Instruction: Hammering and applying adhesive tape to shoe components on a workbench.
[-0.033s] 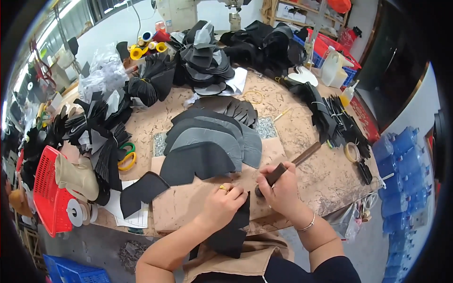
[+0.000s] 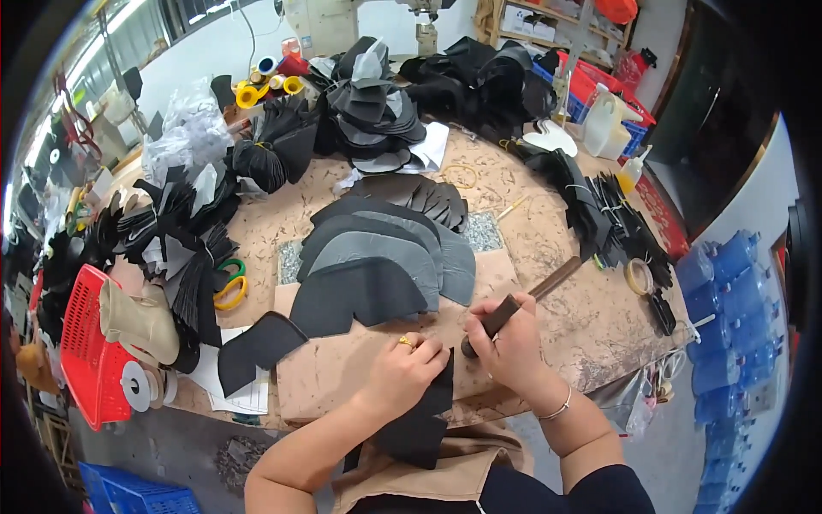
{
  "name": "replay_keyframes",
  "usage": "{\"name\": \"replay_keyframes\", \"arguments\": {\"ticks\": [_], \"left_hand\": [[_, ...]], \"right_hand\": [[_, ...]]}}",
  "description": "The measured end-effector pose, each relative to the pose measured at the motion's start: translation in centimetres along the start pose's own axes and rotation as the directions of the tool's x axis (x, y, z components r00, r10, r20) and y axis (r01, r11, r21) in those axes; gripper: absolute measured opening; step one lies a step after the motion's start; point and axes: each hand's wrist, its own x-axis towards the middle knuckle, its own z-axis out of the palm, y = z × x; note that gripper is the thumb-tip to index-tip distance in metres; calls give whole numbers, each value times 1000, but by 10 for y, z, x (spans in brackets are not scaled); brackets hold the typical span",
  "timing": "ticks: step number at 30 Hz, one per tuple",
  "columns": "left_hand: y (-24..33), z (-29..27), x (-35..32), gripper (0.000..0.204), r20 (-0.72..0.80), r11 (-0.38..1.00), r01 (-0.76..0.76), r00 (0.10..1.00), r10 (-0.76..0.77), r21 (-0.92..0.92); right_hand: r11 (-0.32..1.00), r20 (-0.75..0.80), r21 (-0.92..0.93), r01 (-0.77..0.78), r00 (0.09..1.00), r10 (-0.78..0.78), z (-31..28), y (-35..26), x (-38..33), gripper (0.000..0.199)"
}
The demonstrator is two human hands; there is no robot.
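Steadying a black piece (image 2: 415,439) draped over the near edge of the surface (image 2: 561,338), the left hand (image 2: 402,373) pinches its upper part while the right hand (image 2: 512,343) clasps a hammer (image 2: 556,279); a tapping step seems underway, the next move calling for flat placement.

1. The view comes from a wide fisheye camera worn on the person's head, the left one of a side-by-side pair.
2. It looks forward and down across the tabletop (image 2: 561,338), upright and unmirrored.
3. The forearms (image 2: 317,441) enter close up from the lower edge, with the left fingers (image 2: 428,354) and right fingers (image 2: 483,343) below the picture's middle.
4. Its reach extends past the tabletop to the back wall (image 2: 210,56), the red basket (image 2: 81,351) at left and blue bottles (image 2: 723,325) at right.
5. Straight edges bow near the dark rim.
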Motion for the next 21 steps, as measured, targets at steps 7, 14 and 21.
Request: {"name": "replay_keyframes", "arguments": {"ticks": [7,14,21], "left_hand": [[-1,-1,0,26,66,999,-19,998,17,39],[-5,4,-2,22,-18,1000,-18,1000,18,18],[-5,6,-2,20,-34,998,0,999,-2,-68]], "right_hand": [[1000,-34,24,17,999,-16,3,-9,5,13],[997,23,-16,80,997,-80,8,-1,-6,17],[984,-17,-135,120,992,-124,18,-5,-4,14]]}}
